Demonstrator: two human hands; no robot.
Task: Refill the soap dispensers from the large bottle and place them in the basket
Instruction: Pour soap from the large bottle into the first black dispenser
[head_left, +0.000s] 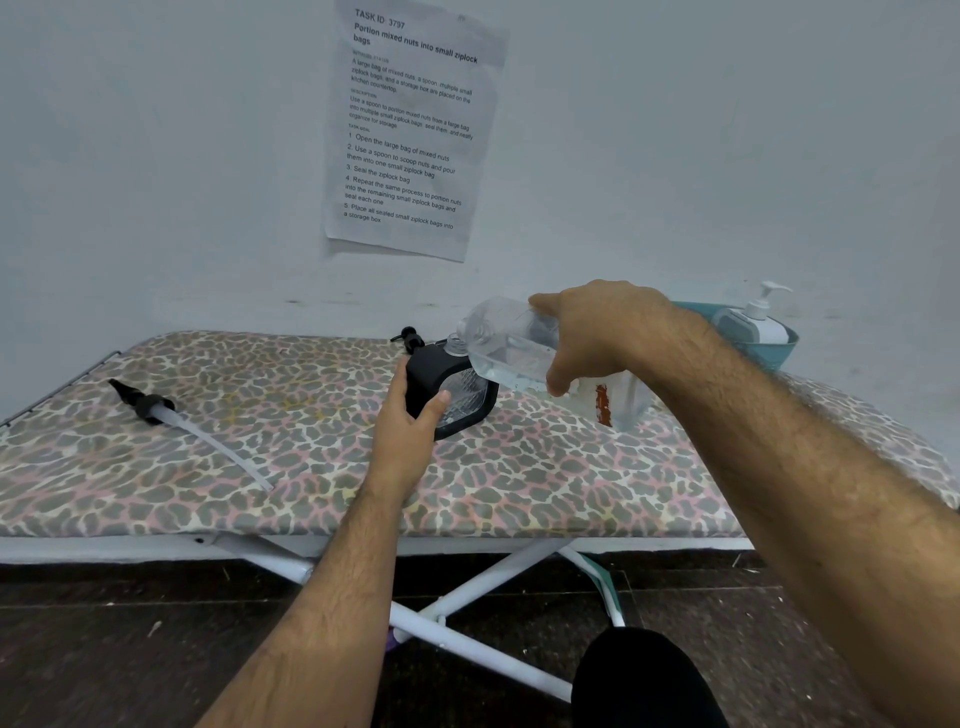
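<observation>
Two hands are busy over the desk (291, 441), and both have to stay steady for this pour to go clean. The right hand (597, 338) is wrapped over the large bottle (511, 345), thumb under and fingers over its clear body, tipping it so its mouth sits just at the open neck of the black dispenser (457, 389). The left hand (410, 415) cups that dispenser from the near side, fingers curled round its dark shoulder, holding it leaning on the patterned cover. The meeting of the two mouths looks narrow, so I judge the main risk is liquid missing the neck and running onto the fabric; a tilt too steep or a small drift of the right wrist would do it. The dispenser is itself tilted, so overfilling could spill from its low side, and a slackened left grip would let it tip. One loose pump with its long tube (171, 415) lies well apart to the left, another black pump (410, 338) just behind the dispenser; either could roll or be knocked. A white dispenser (753, 322) already stands in the teal basket (779, 351) at the far right, behind the pouring forearm, which could catch the basket when it pulls back.
</observation>
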